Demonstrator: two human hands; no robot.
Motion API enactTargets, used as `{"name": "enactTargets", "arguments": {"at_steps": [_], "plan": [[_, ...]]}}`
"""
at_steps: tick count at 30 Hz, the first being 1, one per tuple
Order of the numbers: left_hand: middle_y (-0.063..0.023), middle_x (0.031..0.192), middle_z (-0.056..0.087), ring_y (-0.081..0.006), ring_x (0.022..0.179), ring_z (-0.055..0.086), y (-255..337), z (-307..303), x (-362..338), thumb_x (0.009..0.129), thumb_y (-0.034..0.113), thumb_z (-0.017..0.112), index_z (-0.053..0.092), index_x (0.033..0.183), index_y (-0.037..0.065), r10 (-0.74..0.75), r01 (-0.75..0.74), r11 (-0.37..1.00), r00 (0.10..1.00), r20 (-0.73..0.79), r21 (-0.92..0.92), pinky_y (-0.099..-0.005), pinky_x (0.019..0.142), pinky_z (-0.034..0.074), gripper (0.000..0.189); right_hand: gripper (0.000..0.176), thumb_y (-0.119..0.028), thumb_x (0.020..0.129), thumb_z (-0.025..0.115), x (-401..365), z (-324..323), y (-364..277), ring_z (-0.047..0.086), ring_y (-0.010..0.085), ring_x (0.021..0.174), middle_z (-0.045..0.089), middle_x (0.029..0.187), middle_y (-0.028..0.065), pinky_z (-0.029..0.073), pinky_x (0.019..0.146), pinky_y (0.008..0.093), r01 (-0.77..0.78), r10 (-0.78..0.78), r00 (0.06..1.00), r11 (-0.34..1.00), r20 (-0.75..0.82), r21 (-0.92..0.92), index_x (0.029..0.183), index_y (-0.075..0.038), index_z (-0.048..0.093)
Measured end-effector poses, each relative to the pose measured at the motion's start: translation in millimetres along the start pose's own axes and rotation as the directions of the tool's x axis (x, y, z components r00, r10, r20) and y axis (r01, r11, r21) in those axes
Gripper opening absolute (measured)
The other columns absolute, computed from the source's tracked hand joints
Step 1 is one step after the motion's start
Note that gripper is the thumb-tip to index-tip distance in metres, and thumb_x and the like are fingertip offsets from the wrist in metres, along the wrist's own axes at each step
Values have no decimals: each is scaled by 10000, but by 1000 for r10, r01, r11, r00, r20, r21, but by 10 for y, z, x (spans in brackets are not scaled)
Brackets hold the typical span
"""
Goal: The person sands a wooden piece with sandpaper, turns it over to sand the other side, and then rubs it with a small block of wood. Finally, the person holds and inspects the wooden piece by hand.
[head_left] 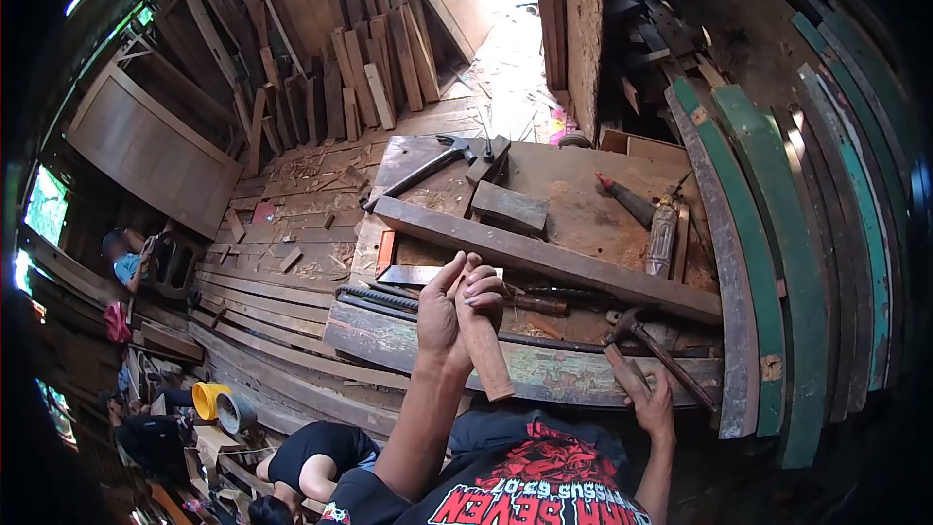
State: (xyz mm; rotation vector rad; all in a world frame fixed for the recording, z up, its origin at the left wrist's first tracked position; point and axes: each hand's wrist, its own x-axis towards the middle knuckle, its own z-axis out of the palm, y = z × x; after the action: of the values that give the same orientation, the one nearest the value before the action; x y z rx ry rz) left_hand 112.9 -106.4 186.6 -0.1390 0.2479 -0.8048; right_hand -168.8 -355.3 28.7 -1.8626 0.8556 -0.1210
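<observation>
My left hand (464, 303) is raised over the near side of the workbench (573, 170), its fingers closed around a short piece of wood (485, 358) that slants down toward me. My right hand (655, 406) is lower, at the bench's near edge, closed on what looks like a narrow wooden stick (622, 369). Just beyond it lies a claw hammer (671, 365), its handle running down to the right. Behind my left hand, a try square with an orange handle (386, 251) is partly hidden under a long wooden beam (544, 258).
Another claw hammer (418, 173) and a dark wood block (509, 207) lie beyond the beam. A dusty bottle (662, 238) stands near the right side. Green-painted boards (768, 224) flank the bench on the right. Other people, one a bending person (316, 457), are at the left.
</observation>
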Motion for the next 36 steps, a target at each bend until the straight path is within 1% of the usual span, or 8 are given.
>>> {"name": "enactTargets", "arguments": {"at_steps": [3, 7, 15, 23, 26, 30, 32, 36], "plan": [[-45, 818, 499, -135, 737, 515, -59, -82, -1, 1064, 149, 521, 577, 1007, -17, 26, -46, 997, 956, -293, -61, -273, 710, 512, 185, 448, -390, 927, 735, 88, -29, 37, 715, 351, 827, 672, 917, 208, 529, 803, 445, 90, -91, 996, 987, -1, -133, 1102, -3, 593], [-72, 780, 550, -168, 756, 583, -152, -364, -34, 1032, 73, 526, 574, 942, -32, 143, -133, 990, 885, -442, 54, -405, 900, 546, 146, 407, -290, 881, 781, 139, -78, -32, 687, 388, 984, 696, 982, 195, 524, 866, 453, 195, -228, 965, 955, -129, -223, 1126, -8, 620], [-107, 807, 614, -229, 797, 620, -8, -722, -95, 1046, 127, 446, 650, 1014, -40, 95, -142, 985, 922, -375, -101, -467, 984, 515, 266, 428, -298, 890, 793, 183, -19, 249, 624, 374, 1052, 639, 1092, 184, 480, 952, 460, 128, -214, 890, 965, -402, -231, 1150, -16, 604], [-149, 1062, 735, -291, 1078, 686, -25, -770, -32, 1028, 165, 386, 671, 1142, -9, 240, -214, 970, 895, -376, 112, -465, 1043, 513, 352, 375, -234, 927, 763, 148, -64, 82, 631, 367, 1032, 620, 1066, 184, 497, 908, 462, 89, -248, 808, 948, -534, -305, 1177, -10, 597], [-124, 1088, 743, -287, 1106, 689, -26, -806, -89, 1018, 169, 391, 682, 1135, 22, 238, -200, 969, 913, -330, 147, -494, 1080, 489, 346, 334, -187, 962, 732, 126, -29, -208, 667, 259, 958, 655, 1024, 135, 534, 841, 399, 78, -56, 883, 997, -465, 29, 1206, -6, 593], [-46, 916, 700, -222, 989, 699, -92, -818, -99, 1015, 171, 419, 652, 1092, 67, 219, -141, 963, 906, -363, 230, -520, 1053, 488, 266, 337, -152, 988, 705, 77, 153, -807, 669, 145, 928, 675, 1003, 70, 556, 798, 312, 139, -101, 987, 926, -125, 352, 1279, -30, 588], [17, 742, 581, -157, 807, 651, -205, -759, -82, 1012, 166, 454, 603, 1038, 93, 249, -145, 951, 883, -397, 274, -481, 963, 509, 168, 385, -191, 1001, 701, 105, 339, -932, 671, 137, 948, 674, 1018, 52, 563, 790, 291, 151, -212, 973, 882, 90, 447, 1339, -51, 580], [49, 722, 511, -132, 719, 572, -240, -810, -97, 1010, 141, 480, 575, 954, 109, 226, -144, 952, 924, -307, 270, -434, 903, 499, 115, 479, -328, 1040, 661, 87, 747, -1136, 672, 137, 960, 670, 1042, 36, 567, 765, 274, 8, -280, 887, 803, 366, 596, 1419, -58, 550]]}}
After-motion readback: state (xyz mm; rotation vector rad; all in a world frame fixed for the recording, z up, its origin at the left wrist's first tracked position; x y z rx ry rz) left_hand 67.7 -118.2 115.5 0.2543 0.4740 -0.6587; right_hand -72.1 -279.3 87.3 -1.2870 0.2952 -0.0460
